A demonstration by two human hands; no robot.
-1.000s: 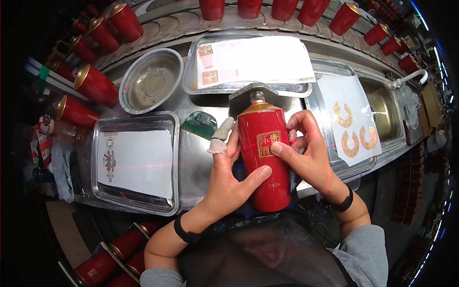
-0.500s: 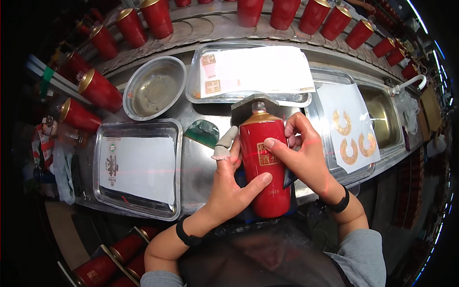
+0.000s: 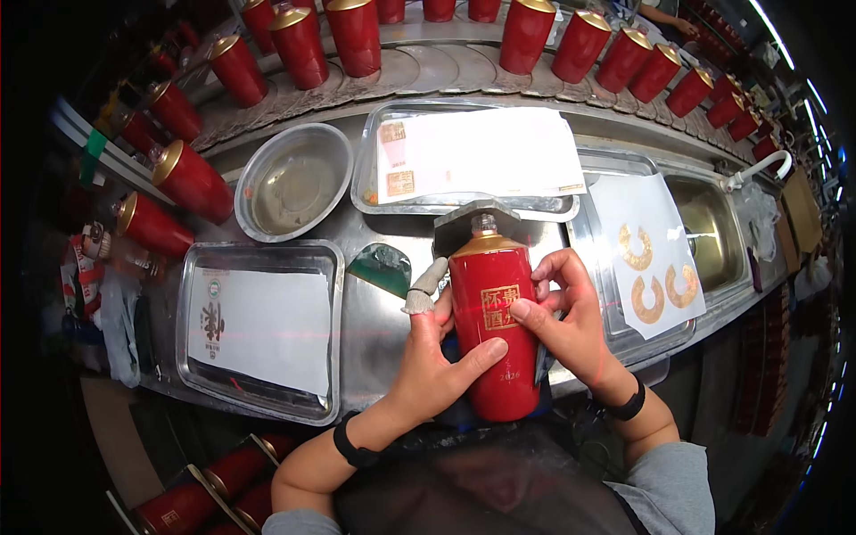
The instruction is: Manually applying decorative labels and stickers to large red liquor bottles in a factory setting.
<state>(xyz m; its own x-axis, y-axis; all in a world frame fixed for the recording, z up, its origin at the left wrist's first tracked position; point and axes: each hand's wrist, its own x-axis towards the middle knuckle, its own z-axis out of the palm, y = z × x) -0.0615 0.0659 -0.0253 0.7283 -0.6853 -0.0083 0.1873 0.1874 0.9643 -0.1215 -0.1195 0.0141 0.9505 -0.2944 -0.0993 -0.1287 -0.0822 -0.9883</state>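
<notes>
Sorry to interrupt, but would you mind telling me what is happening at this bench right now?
A person holds a red bottle with both hands over a metal bench. The left hand wraps its side, thumb across the front, with a cloth cot on one finger. The right hand presses its thumb on the square gold label on the bottle's front. Trays of label sheets, a steel bowl and rows of similar bottles lie around.

Head-worn fisheye, steeply downward, close above metal worktable (image 3: pixel 374 316)
</notes>
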